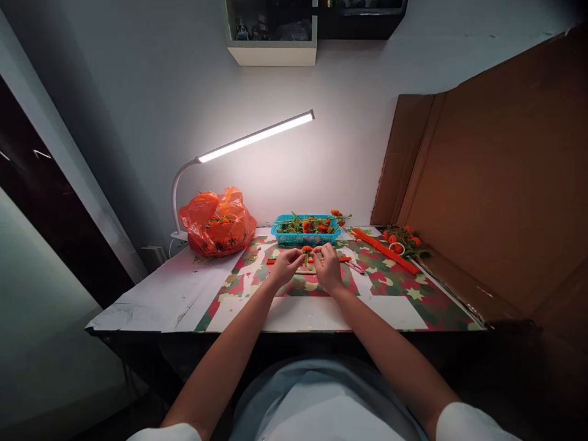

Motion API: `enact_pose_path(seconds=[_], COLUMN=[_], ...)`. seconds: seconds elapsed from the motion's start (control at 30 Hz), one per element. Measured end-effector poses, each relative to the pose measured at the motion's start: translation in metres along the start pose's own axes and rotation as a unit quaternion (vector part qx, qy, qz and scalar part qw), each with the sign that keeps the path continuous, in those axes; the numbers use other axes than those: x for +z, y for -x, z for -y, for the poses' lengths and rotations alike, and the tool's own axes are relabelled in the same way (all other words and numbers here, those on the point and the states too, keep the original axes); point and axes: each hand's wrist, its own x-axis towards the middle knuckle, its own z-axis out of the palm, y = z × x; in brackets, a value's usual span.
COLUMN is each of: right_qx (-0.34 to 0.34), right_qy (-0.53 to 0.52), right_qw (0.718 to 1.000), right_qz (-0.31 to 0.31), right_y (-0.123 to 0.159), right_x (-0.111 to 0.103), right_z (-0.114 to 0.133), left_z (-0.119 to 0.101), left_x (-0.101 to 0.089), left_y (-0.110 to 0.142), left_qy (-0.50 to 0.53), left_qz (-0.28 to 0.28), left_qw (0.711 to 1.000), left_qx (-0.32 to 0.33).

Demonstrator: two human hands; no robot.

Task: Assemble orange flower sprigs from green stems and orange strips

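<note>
Between my two hands, above the middle of the table, is a small orange flower (307, 249) with a green part below its head. My left hand (287, 266) pinches it from the left, fingers closed at its side. From the right, my right hand (327, 267) also has its fingertips closed on the flower. Behind and under the hands lies a thin orange strip (345, 259). Near my right hand rests a slim pink tool (356, 267), too small to name surely. A thin light stick (305, 272) lies below the fingers.
A blue basket (281, 237) of orange flowers and green stems stands behind the hands. To its left sits an orange plastic bag (197, 229) beside a lit lamp (257, 136). On the right are a bundle of orange strips (384, 250), more flowers (404, 237) and tall cardboard (496, 171).
</note>
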Motion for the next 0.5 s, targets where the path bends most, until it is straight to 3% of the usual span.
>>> enact_pose_path(seconds=[0.1, 0.23, 0.37, 0.5], right_qx=[0.014, -0.004, -0.014, 0.018], right_qy=[-0.029, 0.012, 0.049, -0.006], right_qw=[0.999, 1.0, 0.999, 1.0], right_qz=[0.0, 0.001, 0.001, 0.001], right_y=[0.0001, 0.0016, 0.0029, 0.0018], right_x=[0.0004, -0.0008, -0.0018, -0.0005], right_z=[0.0002, 0.0028, 0.0059, 0.0052], left_z=[-0.0029, -0.0053, -0.0064, -0.0026], left_x=[0.004, 0.0062, 0.0053, 0.0071], left_y=[0.0008, 0.0017, 0.0024, 0.0023], left_qy=[0.043, 0.079, 0.093, 0.081], left_qz=[-0.008, -0.02, -0.017, -0.03], left_qw=[0.998, 0.995, 0.992, 0.994], left_qx=[-0.036, -0.066, -0.08, -0.063])
